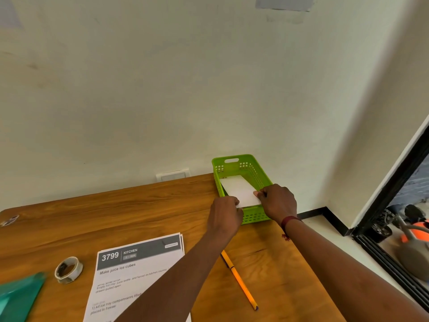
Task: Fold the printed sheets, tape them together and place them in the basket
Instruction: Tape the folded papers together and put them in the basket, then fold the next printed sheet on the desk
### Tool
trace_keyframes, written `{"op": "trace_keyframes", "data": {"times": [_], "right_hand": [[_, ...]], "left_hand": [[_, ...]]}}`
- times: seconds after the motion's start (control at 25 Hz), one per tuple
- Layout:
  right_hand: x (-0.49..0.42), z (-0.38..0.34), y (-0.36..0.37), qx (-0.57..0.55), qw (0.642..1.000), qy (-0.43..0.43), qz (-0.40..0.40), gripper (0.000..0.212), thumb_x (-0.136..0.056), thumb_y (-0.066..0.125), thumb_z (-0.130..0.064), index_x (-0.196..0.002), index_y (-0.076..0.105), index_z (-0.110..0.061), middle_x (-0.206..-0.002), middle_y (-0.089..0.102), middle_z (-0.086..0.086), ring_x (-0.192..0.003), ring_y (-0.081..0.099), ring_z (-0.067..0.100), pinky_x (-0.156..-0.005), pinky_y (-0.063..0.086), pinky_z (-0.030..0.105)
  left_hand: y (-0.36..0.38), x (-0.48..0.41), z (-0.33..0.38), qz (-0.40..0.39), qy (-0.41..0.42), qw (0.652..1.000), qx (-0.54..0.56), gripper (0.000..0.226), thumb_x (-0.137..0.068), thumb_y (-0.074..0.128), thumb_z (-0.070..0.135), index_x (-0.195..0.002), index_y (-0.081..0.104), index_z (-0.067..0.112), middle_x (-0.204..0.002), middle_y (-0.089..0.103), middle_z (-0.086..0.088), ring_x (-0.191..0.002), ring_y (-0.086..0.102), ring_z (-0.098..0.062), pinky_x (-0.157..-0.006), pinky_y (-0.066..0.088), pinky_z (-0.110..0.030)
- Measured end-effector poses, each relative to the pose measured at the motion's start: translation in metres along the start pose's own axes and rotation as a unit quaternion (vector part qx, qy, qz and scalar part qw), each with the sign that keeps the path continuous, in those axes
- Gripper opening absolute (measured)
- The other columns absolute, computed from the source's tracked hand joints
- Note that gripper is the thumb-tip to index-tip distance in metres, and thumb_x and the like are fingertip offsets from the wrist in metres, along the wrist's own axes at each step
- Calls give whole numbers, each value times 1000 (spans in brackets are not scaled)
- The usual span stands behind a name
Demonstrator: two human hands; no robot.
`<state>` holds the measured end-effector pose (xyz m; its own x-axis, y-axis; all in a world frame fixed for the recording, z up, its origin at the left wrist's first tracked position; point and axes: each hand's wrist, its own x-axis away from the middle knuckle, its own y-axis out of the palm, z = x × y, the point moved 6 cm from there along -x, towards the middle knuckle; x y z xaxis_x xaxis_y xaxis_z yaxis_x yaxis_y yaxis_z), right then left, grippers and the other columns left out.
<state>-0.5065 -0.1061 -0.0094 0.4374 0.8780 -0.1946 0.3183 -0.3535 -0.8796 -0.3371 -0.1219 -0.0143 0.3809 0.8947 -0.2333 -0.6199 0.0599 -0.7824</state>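
Observation:
A green plastic basket (pixel 254 169) stands at the table's far right corner. A folded white paper bundle (pixel 239 188) lies tilted inside it, its near end sticking up over the front wall. My left hand (pixel 224 214) pinches the bundle's near left corner. My right hand (pixel 277 201) pinches its near right corner. A stack of flat printed sheets (pixel 130 273) headed "3799 KITCHEN" lies on the table under my left forearm. The tape roll (pixel 69 269) sits to their left.
An orange pen (pixel 239 280) lies on the wooden table (pixel 139 212) between my forearms. A green see-through ruler or folder (pixel 18 296) is at the bottom left. A wall runs close behind the table; the table's right edge drops to the floor.

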Motion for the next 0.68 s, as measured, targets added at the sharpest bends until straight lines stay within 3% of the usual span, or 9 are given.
{"op": "trace_keyframes", "data": {"times": [0.2,0.36,0.52,0.68], "right_hand": [[11,-10,-6,95,994,-52,27,36,-98,48,-45,-102,73,-19,-97,71,8,-94,60,26,-67,44,31],[37,-46,-2,100,977,-184,41,36,-100,46,-42,-128,62,-24,-130,62,0,-122,48,25,-89,45,40],[75,-78,18,91,963,-253,16,49,-101,38,-43,-143,44,-19,-150,44,4,-142,32,24,-106,38,42],[106,-102,38,78,960,-269,-13,60,-102,26,-50,-152,24,-17,-160,23,5,-150,12,22,-118,20,40]], "left_hand": [[0,11,-2,-15,37,999,-32,42,-94,62,26,-133,58,10,-128,60,-11,-118,55,-24,-95,44,-33],[-13,26,-11,16,61,996,-58,50,-95,56,31,-143,48,17,-146,48,-6,-129,49,-21,-99,47,-34],[-29,47,-32,26,68,991,-115,58,-98,50,32,-151,32,21,-161,23,-6,-144,29,-24,-111,35,-37],[-44,76,-65,5,48,986,-160,62,-101,42,36,-156,16,24,-165,8,-4,-151,10,-22,-120,22,-42]]}}
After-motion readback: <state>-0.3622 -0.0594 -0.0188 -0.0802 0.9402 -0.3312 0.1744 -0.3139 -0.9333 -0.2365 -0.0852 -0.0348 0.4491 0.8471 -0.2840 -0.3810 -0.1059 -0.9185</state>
